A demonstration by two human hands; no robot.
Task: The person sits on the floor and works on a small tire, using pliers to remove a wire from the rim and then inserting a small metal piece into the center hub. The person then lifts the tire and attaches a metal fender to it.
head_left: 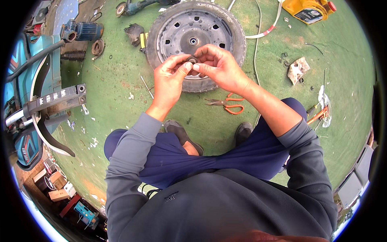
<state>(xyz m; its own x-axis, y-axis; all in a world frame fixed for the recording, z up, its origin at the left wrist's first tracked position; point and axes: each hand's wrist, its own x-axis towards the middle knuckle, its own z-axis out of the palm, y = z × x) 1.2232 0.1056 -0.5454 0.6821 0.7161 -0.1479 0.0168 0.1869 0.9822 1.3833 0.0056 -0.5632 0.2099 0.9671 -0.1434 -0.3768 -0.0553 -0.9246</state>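
One small dark part pinched between left hand and right hand, above near edge of wheel; partly hidden, facing and long axis unclear. Orange-handled scissors near wheel on floor.

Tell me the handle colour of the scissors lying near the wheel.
The scissors' handles are orange, best seen in the head view, the only one.

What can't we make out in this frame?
All in the head view:
Small dark part: largely covered by the fingers of the left hand and right hand; underside hidden.
Wheel: near section partly hidden behind both hands.
Yellow jug: upper side cut off by the top edge.
Small dark rings right of the wheel: too small to identify.
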